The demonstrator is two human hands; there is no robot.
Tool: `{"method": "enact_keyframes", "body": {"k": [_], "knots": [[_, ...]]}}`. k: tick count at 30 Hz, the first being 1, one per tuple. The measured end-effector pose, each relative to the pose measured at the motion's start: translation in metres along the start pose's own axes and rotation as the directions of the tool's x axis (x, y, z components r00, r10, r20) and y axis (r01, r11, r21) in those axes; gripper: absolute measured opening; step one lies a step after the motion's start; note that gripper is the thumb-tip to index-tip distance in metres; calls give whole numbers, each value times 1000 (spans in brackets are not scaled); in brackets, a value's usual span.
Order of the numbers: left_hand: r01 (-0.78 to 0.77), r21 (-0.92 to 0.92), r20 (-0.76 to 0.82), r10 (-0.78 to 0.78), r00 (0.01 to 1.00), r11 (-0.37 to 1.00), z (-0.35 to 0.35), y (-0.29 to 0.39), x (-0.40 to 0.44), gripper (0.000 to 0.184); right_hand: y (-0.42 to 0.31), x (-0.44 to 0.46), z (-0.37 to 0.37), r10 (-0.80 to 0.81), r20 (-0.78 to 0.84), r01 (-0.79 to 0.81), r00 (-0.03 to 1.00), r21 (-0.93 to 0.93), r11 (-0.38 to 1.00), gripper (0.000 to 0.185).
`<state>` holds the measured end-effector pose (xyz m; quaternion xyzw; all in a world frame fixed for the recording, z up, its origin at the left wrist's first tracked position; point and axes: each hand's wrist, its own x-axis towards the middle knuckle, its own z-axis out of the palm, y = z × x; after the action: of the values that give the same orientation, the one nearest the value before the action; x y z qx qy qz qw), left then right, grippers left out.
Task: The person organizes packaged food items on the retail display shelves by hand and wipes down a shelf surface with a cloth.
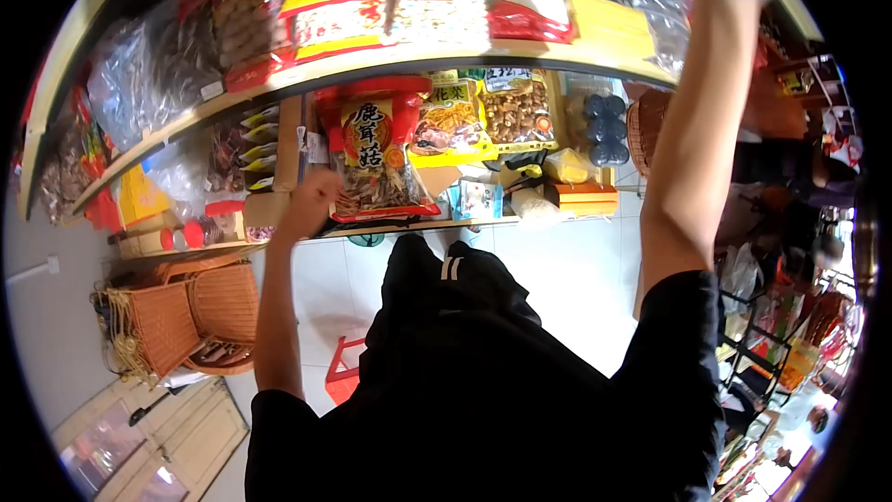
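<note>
Well, the left grip (314,202) curls beside a glossy red bag (376,153), hold unclear.

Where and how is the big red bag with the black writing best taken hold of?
I would grip the red bag by its two lower side edges, coming from the front. Its lower end faces the person and looks open to reach, while its top end lies close under the upper shelf. The left hand is already beside the lower left corner.
</note>
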<state>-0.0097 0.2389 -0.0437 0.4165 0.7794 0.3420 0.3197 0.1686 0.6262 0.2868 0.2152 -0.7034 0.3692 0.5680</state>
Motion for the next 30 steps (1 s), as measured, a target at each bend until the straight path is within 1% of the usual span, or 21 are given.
{"method": "enact_keyframes", "body": {"k": [2, 3, 4, 5, 7, 8, 10, 11, 12, 14, 15, 17, 18, 19, 21, 22, 24, 25, 26, 29, 30], "knots": [[109, -38, 152, -102, 983, 993, 33, -61, -24, 25, -28, -53, 3, 239, 73, -249, 968, 361, 899, 30], [158, -18, 242, -149, 959, 987, 36, -66, -34, 28, -40, -92, 13, 390, 85, -389, 917, 413, 824, 32], [223, -85, 196, -203, 959, 971, 44, -82, -41, 29, -40, -125, 20, 413, 380, -560, 828, 608, 562, 40], [283, -154, 151, -260, 954, 947, 54, -98, -46, 30, -38, -167, 36, 421, 480, -634, 770, 656, 411, 41], [319, -148, 106, -306, 946, 936, 48, -100, -47, 31, -48, -265, 81, 745, 480, -636, 464, 765, -98, 46], [349, -106, 81, -342, 936, 931, 44, -102, -45, 32, -42, -323, 95, 856, 443, -706, 267, 695, -139, 48], [361, -188, -21, -371, 928, 914, 61, -149, -41, 33, -41, -355, 141, 936, 282, -888, -210, 345, -303, 44], [359, -249, -112, -395, 912, 900, 73, -175, -37, 35, -37, -395, 146, 925, 321, -895, -204, 322, -309, 45], [360, -255, -103, -396, 913, 897, 81, -193, -31, 35, -32, -425, 152, 916, 309, -916, -256, 224, -332, 44], [361, -220, -252, -410, 877, 906, 92, -216, -16, 43, -22, -458, 165, 899, 268, -923, -346, 72, -377, 42], [361, -233, -237, -413, 879, 903, 95, -222, -10, 43, -16, -468, 171, 889, 247, -916, -386, 17, -402, 41], [297, -473, -134, -400, 907, 830, 96, -225, 1, 58, -3, -488, 178, 894, 226, -923, -386, -82, -377, 49], [395, -489, -77, -489, 869, 778, 100, -229, 10, 64, 2, -492, 181, 885, 191, -903, -425, -163, -398, 53], [388, -497, -71, -482, 873, 776, 96, -217, 14, 64, 9, -494, 185, 877, 154, -879, -454, -238, -414, 57], [422, -694, 131, -474, 871, 583, 77, -180, 14, 67, 18, -496, 193, 874, 100, -861, -476, -253, -441, 63], [426, -697, 140, -474, 869, 577, 91, -197, 14, 67, 17, -496, 199, 868, 58, -847, -494, -260, -464, 69], [400, -539, 44, -449, 892, 741, 125, -245, 27, 67, 18, -526, 204, 881, 61, -842, -468, -331, -425, 78], [395, -547, 36, -450, 892, 739, 122, -243, 28, 67, 20, -530, 208, 894, 67, -834, -443, -397, -384, 87], [407, -505, 43, -449, 892, 761, 122, -239, 26, 66, 19, -534, 210, 871, 79, -787, -486, -473, -396, 93], [440, -472, 58, -472, 880, 763, 117, -231, 20, 67, 11, -533, 217, 842, 184, -832, -507, -358, -423, 98], [423, -500, 112, -428, 897, 756, 103, -216, 19, 67, 9, -522, 221, 805, 169, -788, -568, -392, -474, 101]]}}
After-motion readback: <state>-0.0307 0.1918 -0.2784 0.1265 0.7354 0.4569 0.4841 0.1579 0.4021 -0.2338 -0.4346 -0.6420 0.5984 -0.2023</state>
